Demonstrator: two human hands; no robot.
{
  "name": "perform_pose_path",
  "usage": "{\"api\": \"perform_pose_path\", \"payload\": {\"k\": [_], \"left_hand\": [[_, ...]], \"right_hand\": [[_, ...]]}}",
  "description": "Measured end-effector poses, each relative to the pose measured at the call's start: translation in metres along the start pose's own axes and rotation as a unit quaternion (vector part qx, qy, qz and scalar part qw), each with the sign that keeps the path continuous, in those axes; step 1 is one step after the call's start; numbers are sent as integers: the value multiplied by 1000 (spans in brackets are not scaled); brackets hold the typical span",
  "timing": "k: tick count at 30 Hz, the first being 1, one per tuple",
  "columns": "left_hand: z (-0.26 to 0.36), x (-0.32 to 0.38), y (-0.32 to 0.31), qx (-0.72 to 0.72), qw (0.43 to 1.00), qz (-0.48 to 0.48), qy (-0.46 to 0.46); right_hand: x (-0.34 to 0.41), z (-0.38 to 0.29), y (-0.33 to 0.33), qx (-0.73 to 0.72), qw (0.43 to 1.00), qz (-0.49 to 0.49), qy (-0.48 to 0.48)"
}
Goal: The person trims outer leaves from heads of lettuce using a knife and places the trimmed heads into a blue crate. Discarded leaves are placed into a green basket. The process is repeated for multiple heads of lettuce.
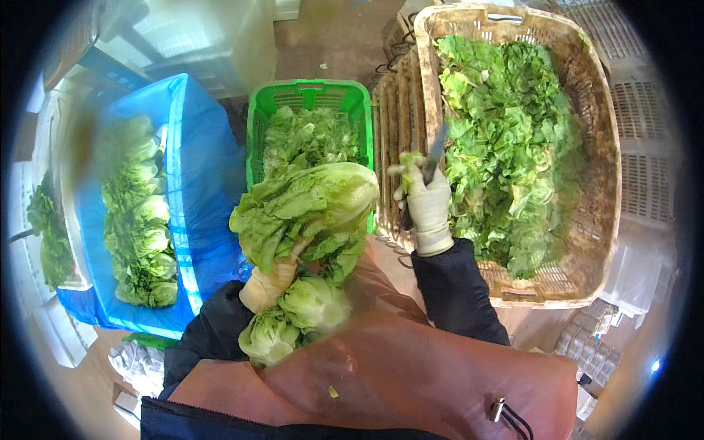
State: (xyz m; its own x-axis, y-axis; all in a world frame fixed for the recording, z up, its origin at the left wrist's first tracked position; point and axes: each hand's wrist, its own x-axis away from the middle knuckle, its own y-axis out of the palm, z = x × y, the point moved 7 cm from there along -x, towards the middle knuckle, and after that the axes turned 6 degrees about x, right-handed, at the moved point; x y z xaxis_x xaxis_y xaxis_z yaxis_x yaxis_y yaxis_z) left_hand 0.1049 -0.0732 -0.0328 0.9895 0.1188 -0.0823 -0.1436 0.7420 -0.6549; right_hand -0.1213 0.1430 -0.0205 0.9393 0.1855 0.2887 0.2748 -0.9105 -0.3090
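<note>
A leafy head of lettuce (308, 214) rests in my gloved left hand (273, 279), its pale cut base pointing right. Leaves hide most of those fingers. My right hand (430, 206), in a cream glove, grips a knife (438, 144) whose dark blade points up and away from me. A small blurred leaf scrap (410, 165) is at that hand's thumb and fingertips. Two more lettuce heads, a rounder one (316, 302) and a smaller one (269, 336), lie below my left hand against my reddish-brown apron (396, 363). Beyond the held lettuce, a green plastic crate (254, 132) contains lettuce leaves (313, 135).
On the left, a blue-lined container (203, 148) holds rows of lettuce heads (148, 220). A large dirt-stained crate (597, 220) of loose green leaves (511, 143) stands at right, beside a brown slatted crate side (404, 110). Stacked clear packs (588, 341) sit at lower right.
</note>
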Motion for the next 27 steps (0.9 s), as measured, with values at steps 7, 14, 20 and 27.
{"api": "perform_pose_path", "payload": {"k": [7, 14, 20, 27], "left_hand": [[-12, -18, 34, 573, 773, -38, -271], [11, -36, -37, 544, 817, 33, -186], [2, 34, -46, 797, 534, -119, -254], [-59, 133, -128, 820, 538, 193, -34]], "right_hand": [[79, -58, 50, -179, 944, -207, 183], [55, -114, 31, 183, 929, -207, -247], [113, -99, 156, 152, 793, -563, -177], [86, -189, 359, 189, 738, -491, -423]]}}
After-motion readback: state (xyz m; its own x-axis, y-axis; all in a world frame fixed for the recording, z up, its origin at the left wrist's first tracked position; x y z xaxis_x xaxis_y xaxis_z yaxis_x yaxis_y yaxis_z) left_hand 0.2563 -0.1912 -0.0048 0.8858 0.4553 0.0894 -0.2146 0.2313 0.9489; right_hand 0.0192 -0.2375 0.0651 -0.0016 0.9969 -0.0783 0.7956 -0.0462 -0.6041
